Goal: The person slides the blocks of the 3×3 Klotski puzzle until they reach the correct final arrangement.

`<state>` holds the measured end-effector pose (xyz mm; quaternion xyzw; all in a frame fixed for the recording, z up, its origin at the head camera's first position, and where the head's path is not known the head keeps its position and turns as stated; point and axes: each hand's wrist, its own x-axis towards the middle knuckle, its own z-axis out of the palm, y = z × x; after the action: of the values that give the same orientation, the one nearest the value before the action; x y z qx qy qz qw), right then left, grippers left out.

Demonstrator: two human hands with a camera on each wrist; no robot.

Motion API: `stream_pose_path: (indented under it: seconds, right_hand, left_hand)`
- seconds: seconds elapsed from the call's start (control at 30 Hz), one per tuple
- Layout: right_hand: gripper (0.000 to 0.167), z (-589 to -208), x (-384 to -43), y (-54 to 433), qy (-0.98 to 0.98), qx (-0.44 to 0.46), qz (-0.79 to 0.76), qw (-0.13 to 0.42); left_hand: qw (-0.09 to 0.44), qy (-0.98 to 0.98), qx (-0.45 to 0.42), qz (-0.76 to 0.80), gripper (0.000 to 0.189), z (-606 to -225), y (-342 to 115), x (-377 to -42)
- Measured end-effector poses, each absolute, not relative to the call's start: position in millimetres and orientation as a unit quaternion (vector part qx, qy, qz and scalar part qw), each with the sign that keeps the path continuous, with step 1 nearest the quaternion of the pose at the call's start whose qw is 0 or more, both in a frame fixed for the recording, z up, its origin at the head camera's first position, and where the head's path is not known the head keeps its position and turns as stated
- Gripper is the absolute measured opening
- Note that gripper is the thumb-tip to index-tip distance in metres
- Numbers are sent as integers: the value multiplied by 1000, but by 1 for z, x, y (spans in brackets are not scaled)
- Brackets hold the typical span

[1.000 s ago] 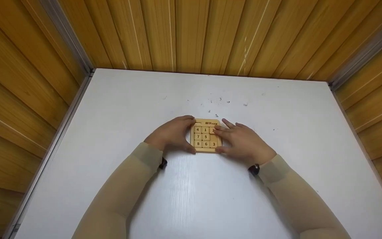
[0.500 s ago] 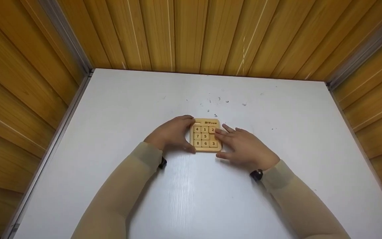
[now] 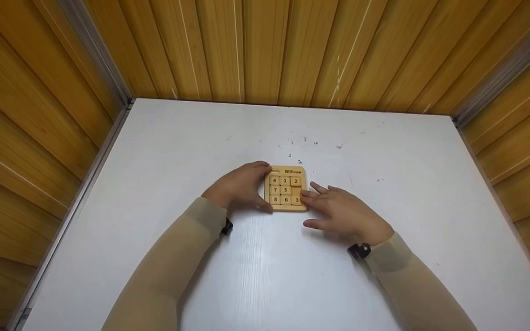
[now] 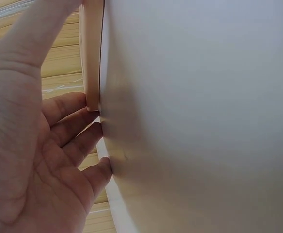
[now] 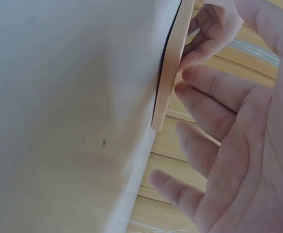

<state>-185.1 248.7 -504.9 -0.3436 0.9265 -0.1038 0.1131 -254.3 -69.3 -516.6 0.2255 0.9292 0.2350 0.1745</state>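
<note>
A wooden sliding number puzzle (image 3: 288,208) lies flat on the white table, its tiles reading 4, 1, 2, then 7, 5 and a gap, then 8, 6, 3. My left hand (image 3: 239,186) grips its left side, thumb at the near corner and fingers at the far corner. In the left wrist view, the puzzle's edge (image 4: 90,58) meets those fingertips. My right hand (image 3: 343,209) reaches in from the right with fingers extended. Its foremost fingertips overlap the right rim beside the gap and the tile 3 (image 3: 296,200), while the thumb stands apart, off the near right corner.
The white table (image 3: 256,276) spreads around the puzzle, with small dark marks (image 3: 300,161) beyond it. Wood-look panels (image 3: 265,50) rise behind the table and at both sides. A dark band (image 3: 359,251) with a small device sits on the right wrist.
My right hand has drawn nearer to the body and slightly right; its fingertips left tile 2 and are now beside tile 3. The thumb came off the puzzle's corner. My left hand keeps its grip.
</note>
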Motion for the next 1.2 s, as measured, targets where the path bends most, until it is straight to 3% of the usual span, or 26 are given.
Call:
stream_pose_path:
  seconds: [1.2]
  right_hand:
    - [71, -507, -189, 248, 924, -353, -92, 116]
  left_hand:
    - [175, 930, 222, 235, 126, -515, -70, -256]
